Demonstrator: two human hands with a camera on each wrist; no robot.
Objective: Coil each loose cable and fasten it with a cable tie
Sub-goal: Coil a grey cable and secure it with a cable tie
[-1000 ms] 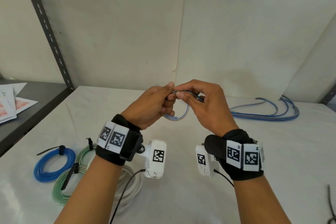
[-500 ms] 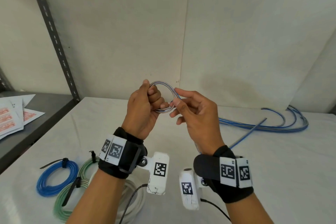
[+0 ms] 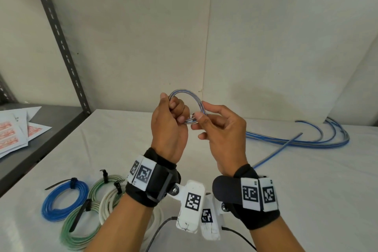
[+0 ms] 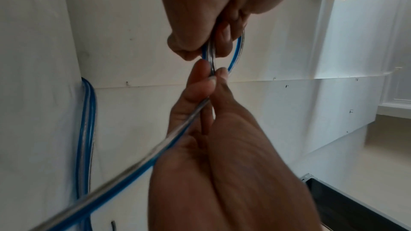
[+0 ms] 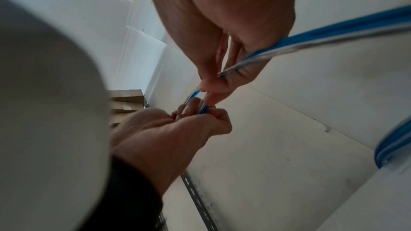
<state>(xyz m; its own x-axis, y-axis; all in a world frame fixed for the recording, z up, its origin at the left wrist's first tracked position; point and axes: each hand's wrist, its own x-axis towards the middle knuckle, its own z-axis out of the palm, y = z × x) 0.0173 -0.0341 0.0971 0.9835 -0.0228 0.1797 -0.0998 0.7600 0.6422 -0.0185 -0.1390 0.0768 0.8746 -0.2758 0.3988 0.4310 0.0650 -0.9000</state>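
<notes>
Head view: blue-and-clear cable [image 3: 187,106] forms a small loop held up above the table [image 3: 286,190]; its loose length [image 3: 296,141] lies in curves at the table's far right. Left hand [image 3: 169,127] is fisted round the loop's left side. Right hand [image 3: 221,131] pinches the loop's lower right between thumb and forefinger, other fingers loosely spread.

Left wrist view: cable [image 4: 182,127] runs across the right hand [image 4: 222,147] into the pinch.

Right wrist view: left hand [image 5: 169,129] has its fingers curled on the loop [image 5: 195,101]; right hand [image 5: 222,41] pinches it.
</notes>
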